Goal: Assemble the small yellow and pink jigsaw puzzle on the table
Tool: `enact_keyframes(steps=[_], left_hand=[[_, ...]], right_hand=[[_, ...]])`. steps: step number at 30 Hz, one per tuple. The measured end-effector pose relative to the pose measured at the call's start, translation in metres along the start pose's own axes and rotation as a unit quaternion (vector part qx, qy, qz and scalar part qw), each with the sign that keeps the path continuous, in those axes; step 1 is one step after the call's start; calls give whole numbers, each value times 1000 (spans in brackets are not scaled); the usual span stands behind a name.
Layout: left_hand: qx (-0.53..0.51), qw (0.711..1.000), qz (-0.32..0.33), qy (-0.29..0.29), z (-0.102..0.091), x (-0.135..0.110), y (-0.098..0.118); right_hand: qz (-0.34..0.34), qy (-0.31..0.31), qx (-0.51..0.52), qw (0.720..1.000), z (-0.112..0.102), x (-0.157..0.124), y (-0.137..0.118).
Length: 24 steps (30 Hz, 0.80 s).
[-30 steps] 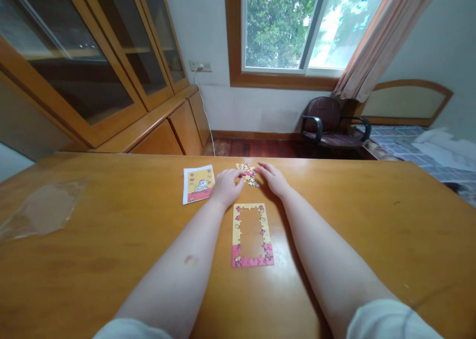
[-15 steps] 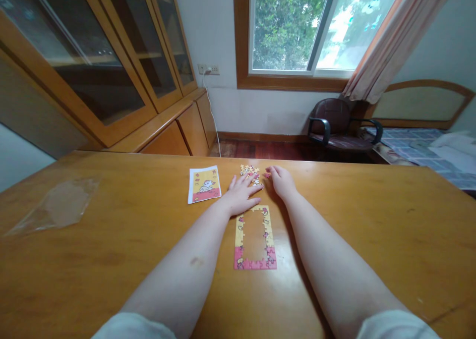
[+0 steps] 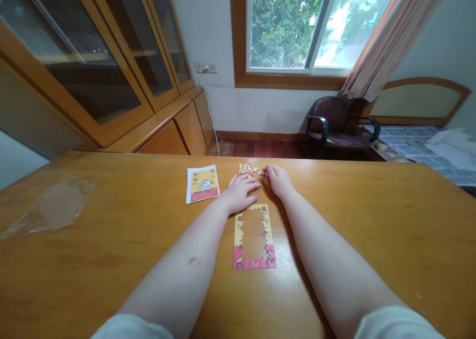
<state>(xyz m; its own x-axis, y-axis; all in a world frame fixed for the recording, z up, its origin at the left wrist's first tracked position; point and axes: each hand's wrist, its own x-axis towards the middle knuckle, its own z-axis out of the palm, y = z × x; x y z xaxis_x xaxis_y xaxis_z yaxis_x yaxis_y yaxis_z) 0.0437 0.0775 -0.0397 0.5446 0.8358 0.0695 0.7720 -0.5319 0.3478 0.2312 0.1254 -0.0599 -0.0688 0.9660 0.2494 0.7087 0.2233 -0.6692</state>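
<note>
My left hand lies over the near side of a pile of loose jigsaw pieces, its fingers spread and partly covering them. To its right, my right hand is curled, fingertips closed on small pink jigsaw pieces at the pile's right edge. How many it grips is too small to tell. Just below my left hand lies a joined rectangular puzzle border, yellow at the top and pink at the bottom, with bare table inside it.
A picture card of a white animal on yellow and pink lies left of the pile. Farther left is a clear plastic bag on the wooden table. Beyond the table stand a glass-doored cabinet and an office chair.
My left hand has drawn its fingers back slightly, showing less spread over the pile. More pieces now show at my right fingertips. The view has shifted a little.
</note>
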Motion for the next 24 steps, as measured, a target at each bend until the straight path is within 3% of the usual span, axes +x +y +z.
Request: enact_keyframes(steps=[3,9,14,17,24], left_hand=[[-5,1000,6,-14,1,0,0],[7,997,-34,73,0,2,-2],[24,987,-87,130,2,4,-6],[36,978,-140,153,0,5,-9],[45,967,-205,145,-4,4,-13]], right_hand=[[4,-1,-11,1000,0,0,0],[46,22,-11,999,-1,0,3],[-28,-26,-45,998,-1,-1,-4],[-36,-50,-63,996,-2,-2,-9],[-94,-112,-42,988,-5,-6,-14]])
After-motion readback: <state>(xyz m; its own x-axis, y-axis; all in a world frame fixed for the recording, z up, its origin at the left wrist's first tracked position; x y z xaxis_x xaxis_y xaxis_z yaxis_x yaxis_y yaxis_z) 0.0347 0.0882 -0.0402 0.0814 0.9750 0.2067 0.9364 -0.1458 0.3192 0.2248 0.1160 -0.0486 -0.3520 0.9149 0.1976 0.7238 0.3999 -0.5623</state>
